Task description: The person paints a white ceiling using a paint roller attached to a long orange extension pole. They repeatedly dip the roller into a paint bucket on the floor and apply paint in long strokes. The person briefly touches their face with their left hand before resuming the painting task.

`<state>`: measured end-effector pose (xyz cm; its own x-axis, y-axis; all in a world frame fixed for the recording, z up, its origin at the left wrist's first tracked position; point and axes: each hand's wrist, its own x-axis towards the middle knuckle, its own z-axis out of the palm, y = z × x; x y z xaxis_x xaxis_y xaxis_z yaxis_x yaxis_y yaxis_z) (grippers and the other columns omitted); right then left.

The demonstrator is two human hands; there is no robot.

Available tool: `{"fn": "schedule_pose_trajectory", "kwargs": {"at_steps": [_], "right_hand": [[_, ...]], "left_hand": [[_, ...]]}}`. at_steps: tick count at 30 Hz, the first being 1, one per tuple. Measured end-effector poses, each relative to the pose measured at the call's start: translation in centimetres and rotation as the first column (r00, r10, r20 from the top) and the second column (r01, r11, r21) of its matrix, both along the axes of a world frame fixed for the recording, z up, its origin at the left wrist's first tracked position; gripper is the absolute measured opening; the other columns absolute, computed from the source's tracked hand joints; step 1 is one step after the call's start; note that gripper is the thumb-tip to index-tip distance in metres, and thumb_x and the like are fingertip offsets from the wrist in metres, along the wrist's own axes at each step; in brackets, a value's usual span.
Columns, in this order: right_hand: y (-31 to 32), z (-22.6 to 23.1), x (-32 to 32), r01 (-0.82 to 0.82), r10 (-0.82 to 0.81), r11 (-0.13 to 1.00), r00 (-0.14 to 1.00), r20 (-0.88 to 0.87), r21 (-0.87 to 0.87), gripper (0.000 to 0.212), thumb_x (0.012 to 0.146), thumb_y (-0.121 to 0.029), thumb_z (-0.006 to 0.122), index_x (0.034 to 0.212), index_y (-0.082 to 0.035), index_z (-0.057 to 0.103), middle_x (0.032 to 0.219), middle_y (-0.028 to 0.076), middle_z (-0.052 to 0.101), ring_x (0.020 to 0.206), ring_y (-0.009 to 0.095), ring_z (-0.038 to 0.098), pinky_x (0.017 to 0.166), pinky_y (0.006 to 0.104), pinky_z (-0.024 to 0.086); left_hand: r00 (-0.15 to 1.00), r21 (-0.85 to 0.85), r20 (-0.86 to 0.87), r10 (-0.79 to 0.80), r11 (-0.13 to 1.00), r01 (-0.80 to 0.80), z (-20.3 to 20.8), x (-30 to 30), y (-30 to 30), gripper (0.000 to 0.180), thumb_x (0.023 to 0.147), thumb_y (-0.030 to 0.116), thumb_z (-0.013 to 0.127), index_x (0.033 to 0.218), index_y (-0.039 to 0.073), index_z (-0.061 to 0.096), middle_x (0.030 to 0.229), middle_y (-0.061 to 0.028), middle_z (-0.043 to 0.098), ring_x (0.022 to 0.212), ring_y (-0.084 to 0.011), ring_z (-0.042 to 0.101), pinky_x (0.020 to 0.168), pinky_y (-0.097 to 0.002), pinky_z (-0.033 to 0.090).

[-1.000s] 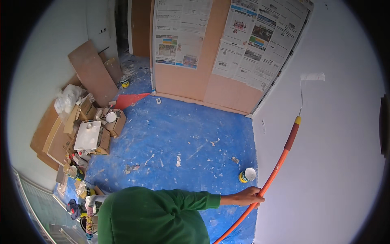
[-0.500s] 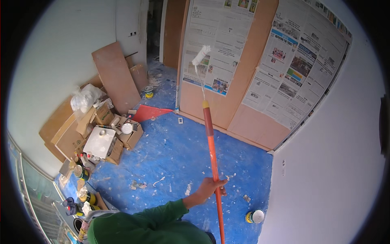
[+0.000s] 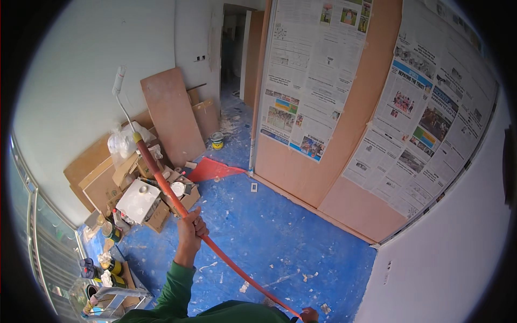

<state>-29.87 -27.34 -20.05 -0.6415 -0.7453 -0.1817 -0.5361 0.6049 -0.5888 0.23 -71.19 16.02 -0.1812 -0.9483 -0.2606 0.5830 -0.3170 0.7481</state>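
A paint roller with a white sleeve is fixed by a bent metal rod to a long orange-red pole. My left hand, in a green sleeve, is closed around the pole about midway. At the lower edge, my right hand is partly cut off, with its fingers closed at the pole's bottom end. The pole slants up to the left. In the picture the roller lies over the pale left wall; whether it touches the wall I cannot tell.
Boards and cardboard boxes pile against the left wall. Several paint cans and a stepladder stand lower left. Another paint can is near the doorway. Newspaper covers the wardrobe doors. Blue sheeting lies on the floor.
The roller and pole have swung left, from in front of the newspapered doors to the left wall. My left hand has moved left with the pole, and my right hand has come into view.
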Motion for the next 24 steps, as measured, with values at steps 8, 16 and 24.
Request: {"fn": "schedule_pose_trajectory", "kwargs": {"at_steps": [8,16,24], "right_hand": [[-20.6,-6.2,-17.5,-0.257,0.307,0.868,0.950,-0.052,0.425,0.034,0.078,-0.043,0.058,0.088,-0.014,0.071,0.093,0.012,0.069,0.089,0.035,0.065,0.075,0.0470,0.053],[-45.0,-4.4,-16.5,-0.351,0.334,0.934,0.924,0.187,0.063,0.017,0.074,-0.017,0.063,0.087,-0.009,0.069,0.082,0.010,0.070,0.067,0.025,0.068,0.058,0.0381,0.055],[-62.1,-1.1,-17.8,-0.141,-0.037,0.948,0.840,0.541,0.284,0.015,0.082,-0.016,0.063,0.092,-0.005,0.067,0.080,0.010,0.068,0.064,0.021,0.068,0.051,0.0339,0.054]], "left_hand": [[0.866,-0.155,0.064,0.496,0.862,-0.482,1.5,2.2,-10.2,0.041,0.088,0.021,0.063,0.057,0.018,0.035,0.046,0.0063,0.026,0.037,-0.0072,0.022,0.037,-0.0253,0.020],[0.699,-0.275,-0.016,0.715,0.669,-0.690,-0.3,5.8,-24.1,0.046,0.093,0.017,0.057,0.055,0.017,0.033,0.047,0.0062,0.024,0.039,-0.0062,0.017,0.039,-0.0254,0.016],[0.669,-0.319,-0.038,0.742,0.626,-0.712,3.2,5.8,-43.1,0.044,0.092,0.014,0.057,0.056,0.016,0.034,0.047,0.0053,0.025,0.039,-0.0064,0.019,0.039,-0.0249,0.018]]}}
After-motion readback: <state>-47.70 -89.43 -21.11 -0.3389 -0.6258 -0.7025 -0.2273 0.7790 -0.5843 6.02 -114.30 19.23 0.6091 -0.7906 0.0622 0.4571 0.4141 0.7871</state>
